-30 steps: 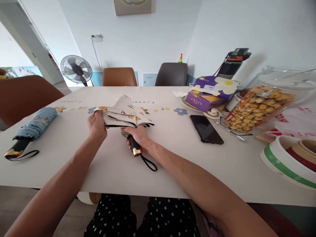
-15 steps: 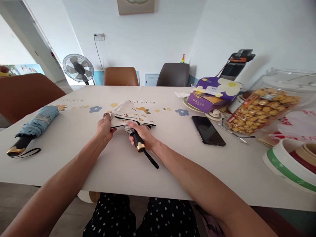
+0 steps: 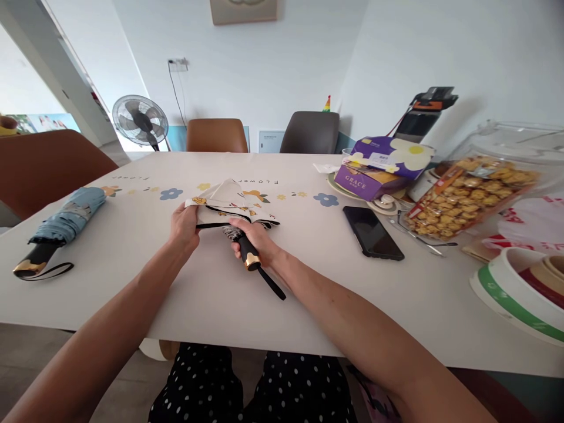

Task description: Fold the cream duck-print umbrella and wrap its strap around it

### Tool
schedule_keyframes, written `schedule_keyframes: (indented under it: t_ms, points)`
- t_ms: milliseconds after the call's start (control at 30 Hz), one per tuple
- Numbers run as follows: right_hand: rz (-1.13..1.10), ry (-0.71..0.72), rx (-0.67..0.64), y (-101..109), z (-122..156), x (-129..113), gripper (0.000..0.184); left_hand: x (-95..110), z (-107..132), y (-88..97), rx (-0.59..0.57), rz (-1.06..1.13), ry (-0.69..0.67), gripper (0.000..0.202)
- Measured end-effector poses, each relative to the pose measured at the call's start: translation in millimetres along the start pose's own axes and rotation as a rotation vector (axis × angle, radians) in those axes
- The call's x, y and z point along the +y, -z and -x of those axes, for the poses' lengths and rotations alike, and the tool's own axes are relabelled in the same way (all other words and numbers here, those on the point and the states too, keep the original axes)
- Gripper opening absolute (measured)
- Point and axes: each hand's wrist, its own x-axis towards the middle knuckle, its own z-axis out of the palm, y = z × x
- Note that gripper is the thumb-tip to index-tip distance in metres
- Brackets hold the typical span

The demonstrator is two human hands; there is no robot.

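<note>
A white folding umbrella (image 3: pixel 227 202) with a printed pattern lies on the white table (image 3: pixel 220 294) in front of me. My right hand (image 3: pixel 258 238) is closed round its black handle, whose gold end and black wrist strap stick out towards me. My left hand (image 3: pixel 185 226) pinches the loose canopy folds at the left side. A second umbrella, blue and folded (image 3: pixel 66 223), lies far left on the table, out of reach of both hands.
A black phone (image 3: pixel 372 232) lies right of my hands. Beyond it are a purple box (image 3: pixel 374 173), a bag of biscuits (image 3: pixel 467 197) and stacked tape rolls (image 3: pixel 520 282). Chairs (image 3: pixel 215 135) stand at the far side, a fan (image 3: pixel 140 120) behind.
My left hand has slid slightly along the canopy folds and gathered them closer to the shaft. The right hand keeps its grip on the handle, which has shifted a little to the right.
</note>
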Motion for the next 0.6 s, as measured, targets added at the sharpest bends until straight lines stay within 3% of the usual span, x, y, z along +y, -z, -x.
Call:
schedule_keyframes:
  t_ms: [300,600]
  points:
    - [-0.034,0.016,-0.001,0,-3,1,0.027,-6,-6,-0.8,0.088,-0.006,0.168,0.002]
    - [-0.101,0.038,-0.051,4,-11,7,0.028,-10,-12,1.1,0.119,0.084,0.185,0.018]
